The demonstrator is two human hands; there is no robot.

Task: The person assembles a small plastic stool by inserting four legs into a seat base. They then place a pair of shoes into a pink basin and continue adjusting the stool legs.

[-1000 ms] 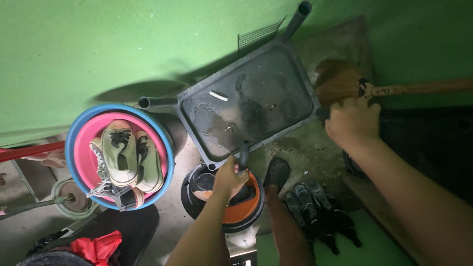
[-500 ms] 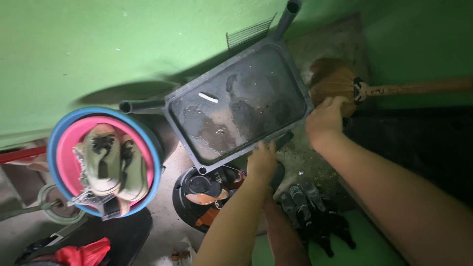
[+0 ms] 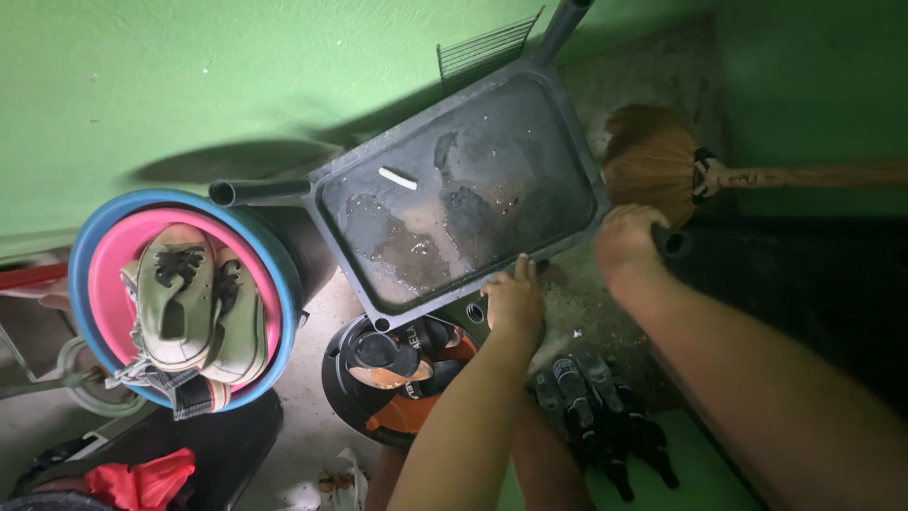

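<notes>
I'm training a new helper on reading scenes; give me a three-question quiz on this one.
1. True or false: both hands grip the dark tray-like stool.
2. What lies in the pink basin? A) shoes B) bottles C) a brush
3. What is the right hand next to, besides the stool?

Key:
1. True: the left hand is on its lower edge, the right hand at its corner leg.
2. A, a pair of shoes.
3. The broom.

Single head view, steeply downward, close, over perhaps slightly dim floor.
</notes>
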